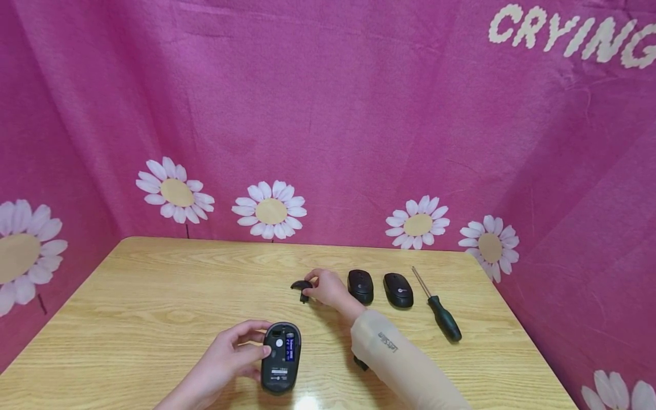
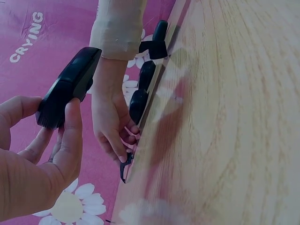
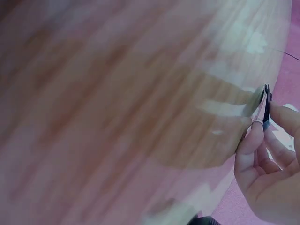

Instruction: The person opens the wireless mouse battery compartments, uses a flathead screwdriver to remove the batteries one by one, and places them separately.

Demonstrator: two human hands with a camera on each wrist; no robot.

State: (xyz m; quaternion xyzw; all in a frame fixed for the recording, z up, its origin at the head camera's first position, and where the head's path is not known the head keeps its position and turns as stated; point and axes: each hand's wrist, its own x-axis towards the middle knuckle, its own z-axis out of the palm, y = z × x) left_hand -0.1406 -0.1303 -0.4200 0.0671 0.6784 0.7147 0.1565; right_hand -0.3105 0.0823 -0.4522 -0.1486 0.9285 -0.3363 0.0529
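My left hand (image 1: 225, 360) grips a black computer mouse (image 1: 279, 373) near the front of the table, its underside towards the head camera. A blue battery (image 1: 290, 347) sits in the mouse's uncovered compartment. In the left wrist view the mouse (image 2: 70, 89) is held above the wood, thumb and fingers on its sides. Farther back, my right hand (image 1: 330, 291) pinches a small black curved cover (image 1: 299, 285) with a tab, low at the tabletop. The right wrist view shows that cover (image 3: 266, 112) edge-on between thumb and fingers; whether it touches the table I cannot tell.
Two more black mice (image 1: 361, 286) (image 1: 398, 290) lie right of my right hand. Beyond them is a screwdriver (image 1: 445, 319) with a dark green handle. A black piece (image 1: 361, 363) is partly hidden under my right forearm. A pink flowered cloth (image 1: 328, 125) hangs behind the wooden table (image 1: 169, 296).
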